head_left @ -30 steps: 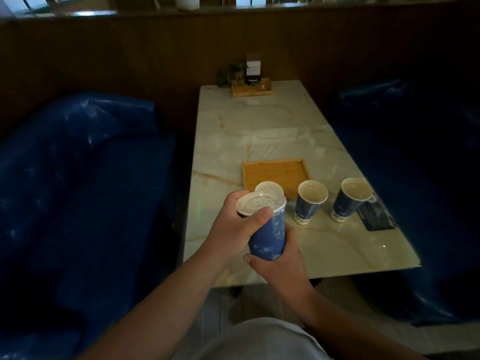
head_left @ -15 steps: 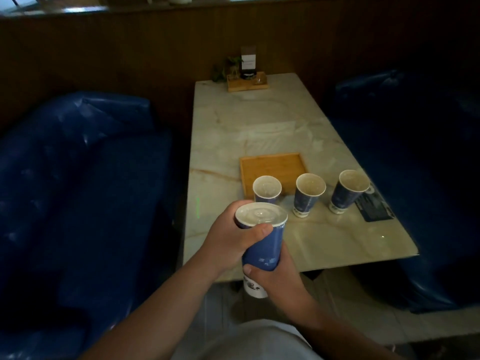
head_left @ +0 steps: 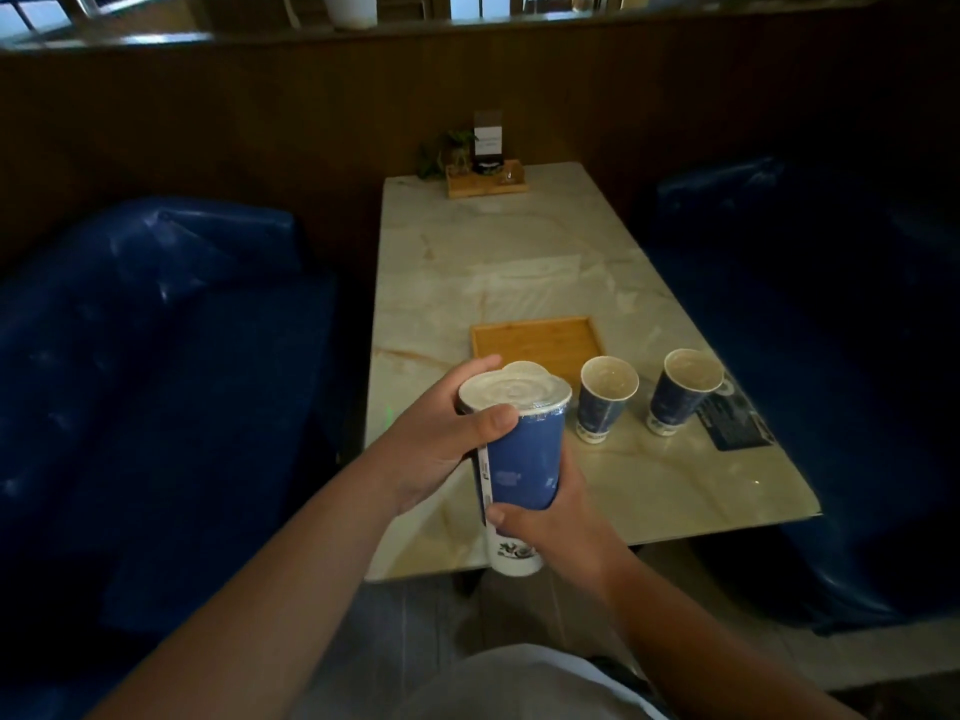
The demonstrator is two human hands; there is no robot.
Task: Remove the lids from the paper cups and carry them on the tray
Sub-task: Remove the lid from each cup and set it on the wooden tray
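The lidded cup (head_left: 522, 459) stands near-upright, long axis vertical, lid (head_left: 511, 391) upward. Left hand (head_left: 441, 439) fingers wrap its rim; right hand (head_left: 556, 517) fingers clasp its lower body.

left hand (head_left: 436, 439) curled, right hand (head_left: 550, 517) gripping
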